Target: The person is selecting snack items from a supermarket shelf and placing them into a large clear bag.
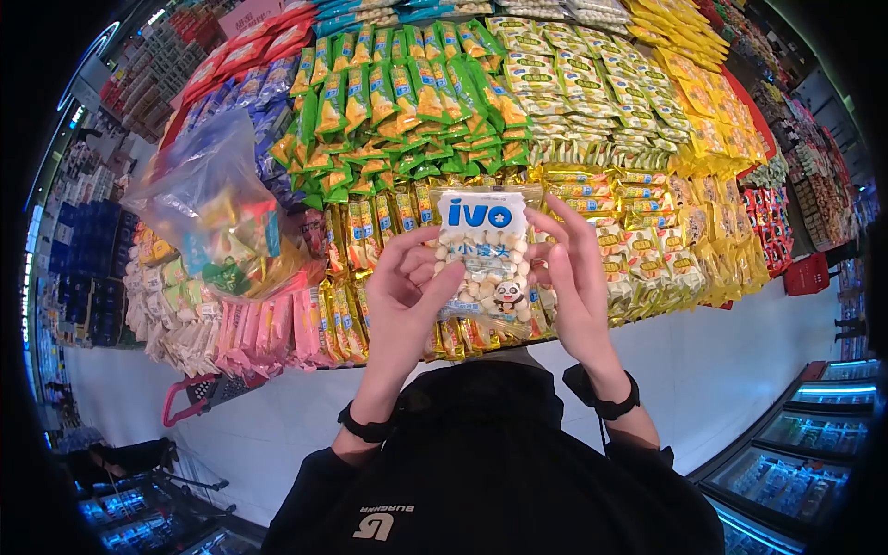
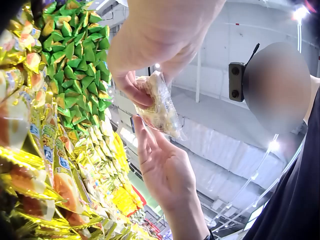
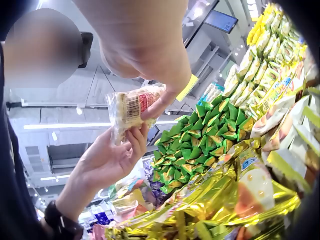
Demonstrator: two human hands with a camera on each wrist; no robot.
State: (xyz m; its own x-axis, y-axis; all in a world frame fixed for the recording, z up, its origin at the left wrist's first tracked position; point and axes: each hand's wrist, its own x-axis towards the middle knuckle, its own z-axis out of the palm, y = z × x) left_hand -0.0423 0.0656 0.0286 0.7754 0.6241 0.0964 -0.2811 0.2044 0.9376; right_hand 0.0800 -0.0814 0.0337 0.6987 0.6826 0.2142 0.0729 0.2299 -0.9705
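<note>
A clear packet [image 1: 485,254] of small round white pieces, marked "ivo" with a panda, is held up in front of the chest. The left hand [image 1: 404,282] grips its left side, thumb on the front and fingers curled behind. The right hand [image 1: 575,282] is at its right edge, fingers slightly bent, not closed round it. In the left wrist view the right hand [image 2: 169,172] has its fingertips at the packet's [image 2: 159,105] lower edge. The right wrist view shows the packet's [image 3: 135,106] back with a barcode, the left hand [image 3: 107,157] holding it from below.
Behind the packet lie stacked green packets [image 1: 398,102], yellow packets [image 1: 712,120] and pale green packets [image 1: 592,83]. A clear bag [image 1: 217,208] with colourful packets rests on the display at the left. Pink packets [image 1: 264,328] line the near edge; a red basket [image 1: 807,275] stands far right.
</note>
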